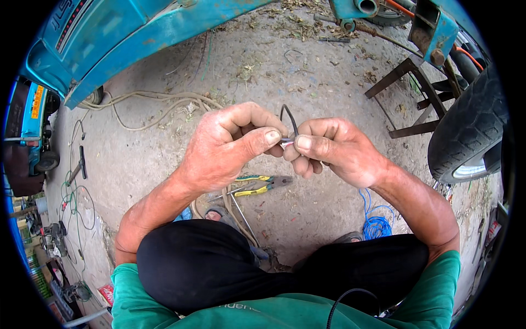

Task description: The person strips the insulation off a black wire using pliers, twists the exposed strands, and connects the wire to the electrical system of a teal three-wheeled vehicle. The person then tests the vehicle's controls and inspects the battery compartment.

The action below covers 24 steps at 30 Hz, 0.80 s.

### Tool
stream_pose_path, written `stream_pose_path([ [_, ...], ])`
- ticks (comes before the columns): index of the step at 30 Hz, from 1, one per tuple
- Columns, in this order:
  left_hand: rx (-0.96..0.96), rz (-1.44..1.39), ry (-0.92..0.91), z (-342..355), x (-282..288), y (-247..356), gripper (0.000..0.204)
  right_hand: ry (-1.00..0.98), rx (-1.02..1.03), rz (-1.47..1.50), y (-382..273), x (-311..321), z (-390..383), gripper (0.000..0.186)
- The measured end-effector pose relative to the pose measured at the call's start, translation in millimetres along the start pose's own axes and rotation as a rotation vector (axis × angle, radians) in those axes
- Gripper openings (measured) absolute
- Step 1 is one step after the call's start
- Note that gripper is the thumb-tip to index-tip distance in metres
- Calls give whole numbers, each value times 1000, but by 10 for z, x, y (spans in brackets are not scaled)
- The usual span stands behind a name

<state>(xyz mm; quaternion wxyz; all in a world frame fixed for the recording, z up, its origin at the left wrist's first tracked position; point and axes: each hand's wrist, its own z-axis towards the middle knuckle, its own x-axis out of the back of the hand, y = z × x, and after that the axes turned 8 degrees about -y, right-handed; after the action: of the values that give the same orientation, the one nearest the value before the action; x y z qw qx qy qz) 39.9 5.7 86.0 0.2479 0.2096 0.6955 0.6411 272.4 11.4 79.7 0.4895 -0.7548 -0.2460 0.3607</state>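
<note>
Between my two hands, in the middle of the view, a short piece of black cable (289,112) bends up in a loop. My left hand (227,143) pinches one end between thumb and forefinger. Thumb and fingers of my right hand (341,151) close on the other end, where a bit of pale and reddish wire shows at the fingertips. How the wires meet there is too small to make out. Below my hands, pliers with yellow and green handles (257,186) lie on the ground, beside a thin metal rod (243,218).
A coil of blue wire (377,227) lies near my right foot. Beige hose (159,96) runs across the ground at left. Blue vehicle bodywork (131,41) overhangs the far left. A rusty metal stand (408,98) and a tyre (471,129) stand at right. A hammer (82,163) lies far left.
</note>
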Motion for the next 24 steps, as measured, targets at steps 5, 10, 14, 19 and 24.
stream_pose_path([
  [5, 17, 30, -4, -8, -13, -1, 23, -77, -2, 33, -17, -20, -37, 30],
  [10, 56, 61, 4, -9, -29, 42, 27, -86, 10, 17, -31, -42, -39, 28],
  [14, 25, 134, 28, -22, -27, 54, 23, -94, 17, 10, -26, -32, -41, 29],
  [19, -78, 439, 9, -56, -10, 111, 13, -102, 49, -5, -6, -28, -19, 31],
  [24, -261, 741, 2, -26, 14, 92, 11, -106, 20, -39, -49, -71, -33, 28],
])
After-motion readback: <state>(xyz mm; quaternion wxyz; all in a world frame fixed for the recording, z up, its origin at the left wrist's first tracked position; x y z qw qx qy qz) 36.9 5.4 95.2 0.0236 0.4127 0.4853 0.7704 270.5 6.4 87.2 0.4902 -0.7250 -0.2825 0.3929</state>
